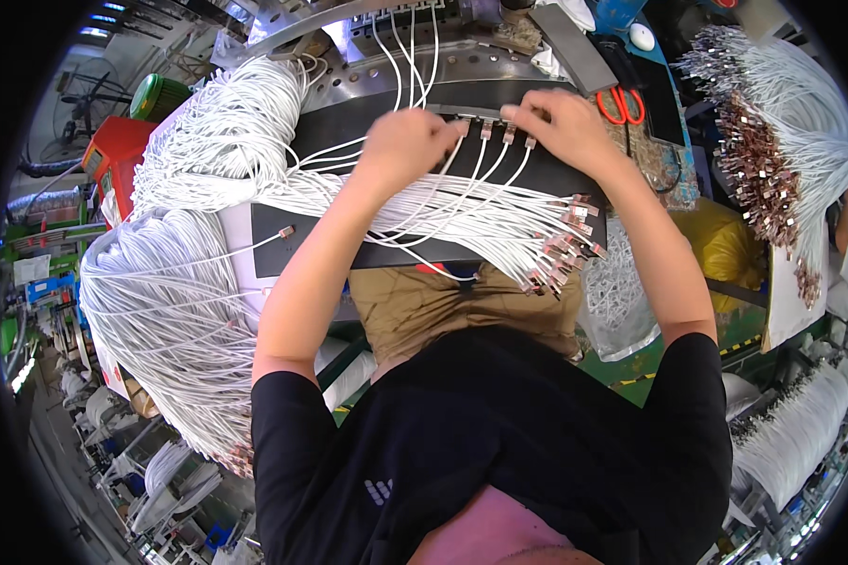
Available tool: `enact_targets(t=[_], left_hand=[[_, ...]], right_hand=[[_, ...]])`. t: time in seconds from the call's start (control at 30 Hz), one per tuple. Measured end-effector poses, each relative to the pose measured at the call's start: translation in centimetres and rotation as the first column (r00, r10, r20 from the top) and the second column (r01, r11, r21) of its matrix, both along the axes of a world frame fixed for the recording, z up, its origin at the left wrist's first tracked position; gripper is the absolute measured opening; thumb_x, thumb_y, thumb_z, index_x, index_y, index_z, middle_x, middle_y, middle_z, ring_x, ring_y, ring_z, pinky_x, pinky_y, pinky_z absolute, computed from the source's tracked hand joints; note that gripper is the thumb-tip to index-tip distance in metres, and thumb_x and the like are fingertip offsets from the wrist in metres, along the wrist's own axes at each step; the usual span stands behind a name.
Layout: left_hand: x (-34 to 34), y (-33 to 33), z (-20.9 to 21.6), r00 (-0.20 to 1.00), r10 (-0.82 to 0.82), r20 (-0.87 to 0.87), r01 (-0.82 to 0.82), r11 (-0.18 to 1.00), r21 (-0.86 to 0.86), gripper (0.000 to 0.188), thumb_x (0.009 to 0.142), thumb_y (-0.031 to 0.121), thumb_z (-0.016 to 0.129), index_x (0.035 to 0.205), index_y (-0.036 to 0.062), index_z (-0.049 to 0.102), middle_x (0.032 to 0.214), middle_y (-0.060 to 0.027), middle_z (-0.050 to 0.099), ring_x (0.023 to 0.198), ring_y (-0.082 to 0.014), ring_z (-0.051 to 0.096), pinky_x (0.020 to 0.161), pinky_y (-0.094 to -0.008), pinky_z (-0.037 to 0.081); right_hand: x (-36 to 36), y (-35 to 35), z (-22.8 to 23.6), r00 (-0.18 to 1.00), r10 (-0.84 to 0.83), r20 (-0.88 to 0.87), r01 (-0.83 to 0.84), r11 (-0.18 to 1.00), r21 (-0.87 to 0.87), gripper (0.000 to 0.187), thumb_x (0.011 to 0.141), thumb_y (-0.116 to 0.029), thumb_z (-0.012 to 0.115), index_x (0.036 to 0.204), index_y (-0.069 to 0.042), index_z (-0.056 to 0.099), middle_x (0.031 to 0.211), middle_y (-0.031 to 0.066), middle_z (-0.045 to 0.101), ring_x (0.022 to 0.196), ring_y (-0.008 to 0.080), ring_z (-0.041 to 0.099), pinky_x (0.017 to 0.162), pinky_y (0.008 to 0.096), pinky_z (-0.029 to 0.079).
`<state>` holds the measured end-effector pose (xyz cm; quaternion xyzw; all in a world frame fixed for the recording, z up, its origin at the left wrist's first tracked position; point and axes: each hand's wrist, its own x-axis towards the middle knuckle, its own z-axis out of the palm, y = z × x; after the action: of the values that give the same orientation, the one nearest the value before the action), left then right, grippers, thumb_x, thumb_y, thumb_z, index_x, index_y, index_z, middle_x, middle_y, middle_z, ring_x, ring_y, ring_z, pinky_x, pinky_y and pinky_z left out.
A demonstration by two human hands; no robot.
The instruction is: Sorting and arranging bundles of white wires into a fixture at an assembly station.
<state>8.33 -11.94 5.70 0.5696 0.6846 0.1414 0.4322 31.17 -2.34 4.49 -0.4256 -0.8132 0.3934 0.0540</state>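
Observation:
My left hand [407, 146] is closed in a pinch at the left end of a row of plugs, with a white cable's copper-coloured plug [463, 128] at its fingertips. My right hand [563, 127] bends over the right part of the same row; its thumb and fingertips come together at the row's back edge, and what they grip is hidden. More plugs [486, 132] stand side by side between the hands, their cables trailing toward me. Below them, a bundle of white cables [443, 212] lies across the black board [334, 122], its plug ends [561, 250] gathered at the right.
Large heaps of white cable [221, 141] and more cable [160, 311] lie at the left. Orange-handled scissors [622, 105] rest at the back right, near a grey bar [571, 49]. A clear bag [617, 297] hangs right of my lap. Another cable bundle [782, 122] is far right.

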Motion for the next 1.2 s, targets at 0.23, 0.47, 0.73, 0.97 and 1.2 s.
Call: enact_targets(t=[0.23,0.47,0.73,0.97,1.2], left_hand=[[-5.4,5.8,-2.9,0.516,0.458,0.724,-0.726,0.682,0.085,0.045,0.099,0.039,0.054,0.106,-0.0033,0.067,0.078,-0.0022,0.065,0.066,-0.0155,0.059,0.063,-0.0296,0.047],[-3.9,5.0,-0.9,0.538,0.419,0.731,-0.492,0.861,-0.131,0.035,0.105,0.030,0.045,0.105,-0.0006,0.062,0.061,0.0078,0.033,0.051,-0.0095,0.026,0.048,-0.0246,0.027],[-7.7,-3.6,6.0,0.922,0.302,-0.241,0.090,0.439,0.894,0.024,0.100,0.015,0.044,0.096,0.0062,0.066,0.080,-0.0067,0.066,0.069,-0.0199,0.065,0.064,-0.0316,0.049],[-25.7,-8.7,6.7,0.221,0.697,-0.683,-0.182,0.717,0.673,0.044,0.100,0.043,0.050,0.094,0.0036,0.068,0.070,-0.0132,0.065,0.068,-0.0279,0.065,0.063,-0.0416,0.048],[1.1,-7.8,-0.4,0.959,-0.044,-0.279,0.262,0.510,0.819,0.014,0.086,0.019,0.070,0.092,0.0068,0.069,0.091,-0.0090,0.066,0.089,-0.0281,0.063,0.077,-0.0410,0.052]], right_hand=[[-9.0,7.1,-1.7,0.854,0.213,-0.474,0.303,0.537,0.787,0.029,0.091,-0.033,0.067,0.096,-0.005,0.070,0.098,0.0132,0.066,0.098,0.0331,0.059,0.083,0.0420,0.048],[-16.0,23.7,-6.4,0.945,0.085,-0.317,0.188,0.651,0.736,0.036,0.098,-0.030,0.055,0.117,-0.001,0.063,0.116,0.0196,0.065,0.114,0.0324,0.060,0.096,0.0411,0.047],[-11.6,13.9,-4.5,0.901,0.116,-0.418,0.208,0.729,0.652,0.034,0.096,-0.031,0.058,0.111,-0.001,0.065,0.112,0.0179,0.066,0.108,0.0318,0.061,0.093,0.0407,0.049],[-9.2,8.1,-1.4,0.945,0.041,-0.325,0.190,0.741,0.644,0.023,0.092,-0.027,0.065,0.106,-0.009,0.071,0.102,0.0111,0.063,0.100,0.0310,0.057,0.086,0.0404,0.046],[-1.2,1.1,-0.4,0.982,0.078,-0.169,0.070,0.690,0.721,0.027,0.091,-0.021,0.066,0.116,-0.009,0.068,0.103,0.0111,0.062,0.101,0.0287,0.055,0.087,0.0367,0.045]])
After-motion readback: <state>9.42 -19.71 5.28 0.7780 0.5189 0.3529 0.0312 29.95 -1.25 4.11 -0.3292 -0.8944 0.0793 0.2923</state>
